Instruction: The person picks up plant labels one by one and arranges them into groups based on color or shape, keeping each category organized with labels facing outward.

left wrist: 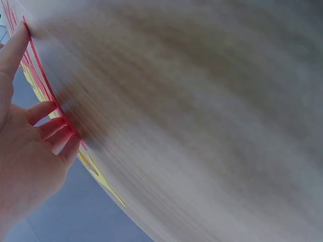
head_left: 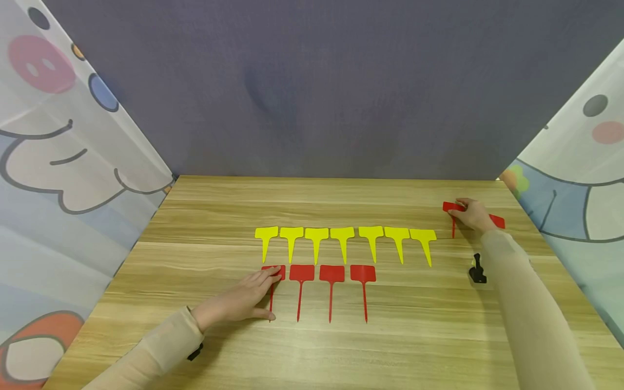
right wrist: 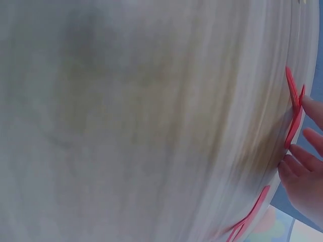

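A red T-shaped plant label (head_left: 271, 298) lies at the left end of the front row, partly covered by my left hand (head_left: 244, 298). The fingers rest on its head and the thumb touches the stem near its tip. To its right lie three more red labels (head_left: 302, 272), heads away from me and stems toward me. At the far right, my right hand (head_left: 474, 215) pinches another red label (head_left: 453, 207) by its head between thumb and fingers. Behind that hand, a further red label (head_left: 497, 221) shows in part; in the right wrist view this label (right wrist: 252, 214) lies below the hand.
Several yellow T-shaped labels (head_left: 317, 234) form a row behind the red ones. The wooden table (head_left: 400, 346) ends at a grey back panel (head_left: 341, 108), with cartoon-print curtains (head_left: 39, 216) at both sides. A small black device (head_left: 478, 269) sits by the right sleeve.
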A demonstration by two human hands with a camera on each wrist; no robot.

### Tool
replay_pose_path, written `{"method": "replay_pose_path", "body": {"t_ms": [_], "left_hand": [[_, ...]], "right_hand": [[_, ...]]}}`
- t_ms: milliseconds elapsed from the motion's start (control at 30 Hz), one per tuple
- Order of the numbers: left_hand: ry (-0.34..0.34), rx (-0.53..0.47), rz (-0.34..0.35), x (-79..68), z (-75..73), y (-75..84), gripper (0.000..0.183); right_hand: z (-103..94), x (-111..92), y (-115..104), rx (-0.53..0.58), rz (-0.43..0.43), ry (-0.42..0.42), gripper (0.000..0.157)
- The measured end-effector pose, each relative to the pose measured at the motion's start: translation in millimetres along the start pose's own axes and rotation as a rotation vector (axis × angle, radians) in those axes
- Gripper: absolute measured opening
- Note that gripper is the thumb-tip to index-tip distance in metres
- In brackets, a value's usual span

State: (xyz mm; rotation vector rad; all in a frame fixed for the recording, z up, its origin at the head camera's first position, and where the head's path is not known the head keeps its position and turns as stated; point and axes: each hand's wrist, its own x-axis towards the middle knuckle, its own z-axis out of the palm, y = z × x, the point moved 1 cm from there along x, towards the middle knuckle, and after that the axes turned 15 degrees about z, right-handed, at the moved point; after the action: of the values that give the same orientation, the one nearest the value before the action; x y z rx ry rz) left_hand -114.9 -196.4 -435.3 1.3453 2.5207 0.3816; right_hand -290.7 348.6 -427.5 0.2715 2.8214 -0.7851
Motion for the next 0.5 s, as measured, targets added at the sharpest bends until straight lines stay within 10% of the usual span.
{"method": "replay_pose_path", "body": {"t_ms": [500], "left_hand": [[0.002,0.013,0.008,0.3,0.1,0.5,0.083]], "right_hand": [[0.2,-2.9,-0.2,0.021,0.028,-0.041,0.053]]}}
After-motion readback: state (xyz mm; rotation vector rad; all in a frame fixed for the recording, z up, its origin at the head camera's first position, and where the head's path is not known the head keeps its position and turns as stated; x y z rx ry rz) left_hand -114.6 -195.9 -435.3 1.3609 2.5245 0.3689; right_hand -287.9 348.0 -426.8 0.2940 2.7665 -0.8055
